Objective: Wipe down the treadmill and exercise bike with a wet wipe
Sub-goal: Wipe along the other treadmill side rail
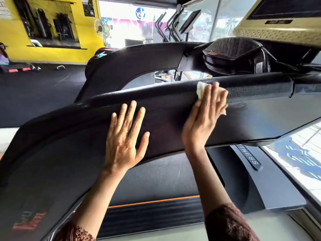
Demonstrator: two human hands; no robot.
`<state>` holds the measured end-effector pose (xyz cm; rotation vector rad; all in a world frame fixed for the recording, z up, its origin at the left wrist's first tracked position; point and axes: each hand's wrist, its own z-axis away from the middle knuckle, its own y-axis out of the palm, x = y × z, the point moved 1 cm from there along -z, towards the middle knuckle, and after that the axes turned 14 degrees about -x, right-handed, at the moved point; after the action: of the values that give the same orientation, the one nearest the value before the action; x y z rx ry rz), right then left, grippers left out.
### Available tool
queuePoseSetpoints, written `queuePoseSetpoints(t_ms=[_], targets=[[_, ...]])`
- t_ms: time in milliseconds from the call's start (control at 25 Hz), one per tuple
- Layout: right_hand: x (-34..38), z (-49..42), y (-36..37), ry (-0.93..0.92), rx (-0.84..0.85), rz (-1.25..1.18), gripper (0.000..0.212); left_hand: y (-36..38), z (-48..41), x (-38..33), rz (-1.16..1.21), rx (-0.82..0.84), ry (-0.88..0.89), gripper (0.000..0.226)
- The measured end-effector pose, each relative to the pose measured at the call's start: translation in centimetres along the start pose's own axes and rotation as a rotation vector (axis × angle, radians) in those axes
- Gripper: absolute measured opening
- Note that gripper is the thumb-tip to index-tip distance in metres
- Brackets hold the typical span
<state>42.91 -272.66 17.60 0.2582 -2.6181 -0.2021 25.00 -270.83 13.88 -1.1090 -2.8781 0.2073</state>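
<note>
Head view: the left hand (124,138) lies flat, fingers spread, on the black side arm of the treadmill (73,136). Near it, the right hand (203,117), fingers straight, presses a white wet wipe (201,90) against the arm's padded rail (257,85), the wipe showing on both sides of the fingers.

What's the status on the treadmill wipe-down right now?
Left hand flat on treadmill panel. Right hand presses wet wipe on the padded rail. Nothing blocking.
</note>
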Motion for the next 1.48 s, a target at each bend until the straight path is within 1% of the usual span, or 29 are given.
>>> queuePoseSetpoints(t_ms=[40,120,200,240,280,320,400,440,480,520,560,600,640,720,760,800,880,920,960,1000,1080,1120,1160,1200,1280,1320,1360,1440,1480], targets=[[1.1,0.4,0.4,-0.052,0.035,0.035,0.043,-0.1,-0.1,0.2,0.001,-0.007,-0.014,0.055],[2.6,2.0,0.2,-0.272,0.193,0.006,0.041,-0.1,-0.4,0.5,-0.013,-0.026,-0.051,0.055],[1.7,1.4,-0.9,-0.486,0.324,-0.058,0.039,0.0,-0.4,0.6,-0.025,-0.032,-0.072,0.055],[0.6,0.2,-1.4,-0.554,0.343,-0.009,0.039,0.0,-0.4,0.5,-0.025,-0.034,-0.074,0.055],[-0.2,-0.9,-1.7,-0.550,0.316,0.053,0.039,0.1,-0.4,0.4,-0.025,-0.036,-0.075,0.055],[-0.7,-1.4,-1.7,-0.469,0.260,0.090,0.040,0.1,-0.4,0.4,-0.024,-0.035,-0.077,0.055],[0.7,-0.7,-1.3,-0.235,0.199,0.049,0.041,0.0,-0.4,0.3,-0.017,-0.032,-0.085,0.055],[2.0,0.8,-1.0,-0.202,0.231,-0.012,0.041,-0.1,-0.5,0.3,-0.011,-0.027,-0.087,0.055],[2.9,2.5,-0.9,-0.237,0.305,-0.092,0.039,-0.2,-0.5,0.4,-0.003,-0.018,-0.084,0.055],[3.3,3.6,-1.0,-0.328,0.390,-0.169,0.037,-0.4,-0.4,0.6,0.003,-0.009,-0.075,0.055],[3.1,3.8,-1.3,-0.434,0.438,-0.183,0.035,-0.7,-0.4,0.8,0.007,0.001,-0.062,0.055],[2.3,3.2,-1.4,-0.516,0.436,-0.157,0.036,-0.9,-0.2,1.0,0.008,0.009,-0.052,0.055],[1.6,2.4,-1.5,-0.522,0.391,-0.129,0.036,-1.2,-0.1,1.1,0.007,0.015,-0.046,0.054],[1.6,1.5,-1.5,-0.313,0.316,-0.117,0.035,-1.6,0.3,1.3,0.008,0.022,-0.050,0.054],[2.3,1.9,-1.5,-0.252,0.340,-0.147,0.035,-1.7,0.4,1.3,0.013,0.026,-0.059,0.054],[3.2,3.0,-1.7,-0.271,0.412,-0.192,0.036,-1.9,0.5,1.2,0.021,0.033,-0.068,0.054],[3.9,4.9,-2.5,-0.430,0.554,-0.270,0.036,-2.2,0.6,1.2,0.024,0.049,-0.076,0.055],[3.8,4.8,-3.1,-0.479,0.550,-0.278,0.034,-2.4,0.7,1.3,0.021,0.056,-0.080,0.055],[3.5,3.9,-3.3,-0.478,0.490,-0.249,0.033,-2.5,0.7,1.4,0.015,0.063,-0.086,0.055],[3.1,2.8,-3.2,-0.425,0.396,-0.193,0.033,-2.6,0.7,1.5,0.007,0.065,-0.093,0.055],[2.6,0.4,-2.4,-0.241,0.238,-0.064,0.035,-2.8,0.5,1.5,-0.005,0.059,-0.102,0.055],[2.8,0.0,-1.6,-0.167,0.222,-0.035,0.037,-2.8,0.3,1.5,-0.005,0.052,-0.106,0.055],[3.5,0.1,-0.7,-0.143,0.239,-0.039,0.037,-2.8,0.2,1.4,-0.004,0.047,-0.114,0.056],[4.6,0.8,0.0,-0.163,0.279,-0.077,0.036,-2.8,0.0,1.4,-0.005,0.040,-0.124,0.056],[6.8,2.5,0.7,-0.287,0.375,-0.194,0.034,-3.1,-0.2,1.6,-0.021,0.031,-0.133,0.056],[7.6,2.7,0.5,-0.336,0.379,-0.223,0.034,-3.5,-0.2,1.9,-0.038,0.029,-0.133,0.056],[8.0,2.2,0.4,-0.349,0.332,-0.209,0.035,-3.7,-0.3,2.3,-0.051,0.025,-0.136,0.056],[7.3,0.5,0.7,-0.313,0.186,-0.098,0.039,-4.3,-0.4,3.2,-0.079,0.009,-0.168,0.055],[7.0,0.0,1.1,-0.318,0.156,-0.042,0.038,-4.4,-0.5,3.5,-0.092,0.000,-0.187,0.055]])
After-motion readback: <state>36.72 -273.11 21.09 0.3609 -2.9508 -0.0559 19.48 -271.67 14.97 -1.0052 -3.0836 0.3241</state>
